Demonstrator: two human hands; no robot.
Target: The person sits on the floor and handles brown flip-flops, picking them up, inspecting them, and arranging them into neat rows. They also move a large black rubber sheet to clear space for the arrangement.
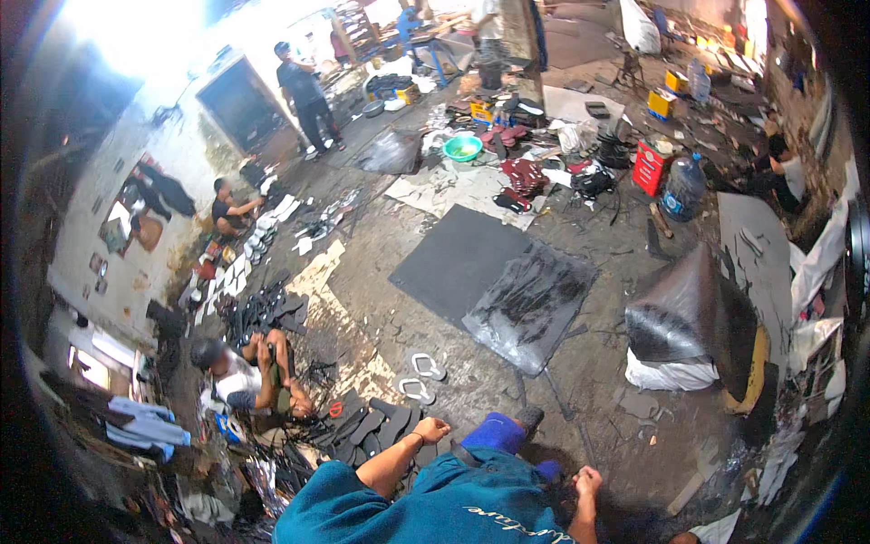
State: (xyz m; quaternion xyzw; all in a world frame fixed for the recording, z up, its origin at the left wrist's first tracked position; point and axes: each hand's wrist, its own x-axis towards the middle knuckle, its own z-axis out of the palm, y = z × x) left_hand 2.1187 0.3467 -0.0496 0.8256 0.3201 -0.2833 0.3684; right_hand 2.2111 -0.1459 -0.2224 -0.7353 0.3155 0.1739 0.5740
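- While the left hand [431,429] hangs beside the teal shirt [399,503], its fingers look curled inward with nothing showing in them; how tightly they close, I cannot tell
- On the other side of the body, the right hand [588,481] also has bent fingers and no visible object; whether the palm hides something small, I cannot tell
- Black sole pieces [394,422] spread over the floor to the left of the left hand; they look thin, light and bendy, best pinched by an edge or the narrow middle
- White slippers [418,392] rest on the floor just beyond the left hand, apart from it; they seem light and soft, easy to lift by the straps or sides
- Near the sole pieces, a seated person [245,381] has bent legs
- Ahead, a dark sheet [460,258] lies flat beside a glossy sheet [533,304]; both are probably floppy and fairly heavy, the shiny face slippery, so two corners give the surest hold
- Off to the right, a large brown sheet [675,308] drapes over a white sack [671,374]
- Farther back are a red crate [647,169], a water jug [684,189] and a green basin [462,149]
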